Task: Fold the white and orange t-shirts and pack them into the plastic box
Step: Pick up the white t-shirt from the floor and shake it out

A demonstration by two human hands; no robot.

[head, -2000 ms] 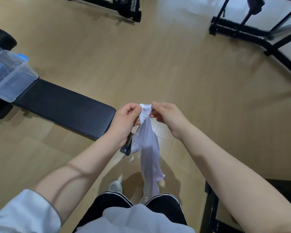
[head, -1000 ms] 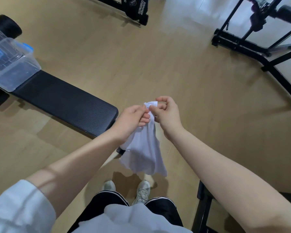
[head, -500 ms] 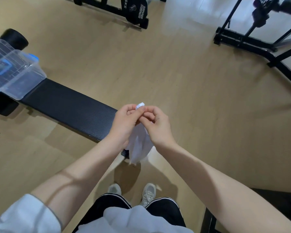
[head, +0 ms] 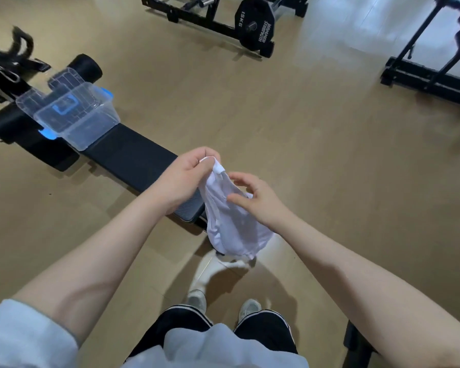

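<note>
A: Where's the white t-shirt [head: 234, 221]?

B: In the air above the floor, bunched. The left hand [head: 182, 179] pinches its top edge; the right hand [head: 258, 201] has loose fingers against the cloth, gripping nothing.

A: So which step?

B: Probably straightening it for folding. Next, the right hand needs a corner. The plastic box [head: 76, 115] waits on the tabletop [head: 141, 160], well apart.

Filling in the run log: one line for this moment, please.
left hand pinches white t-shirt | right hand open beside it | plastic box on bench
</note>
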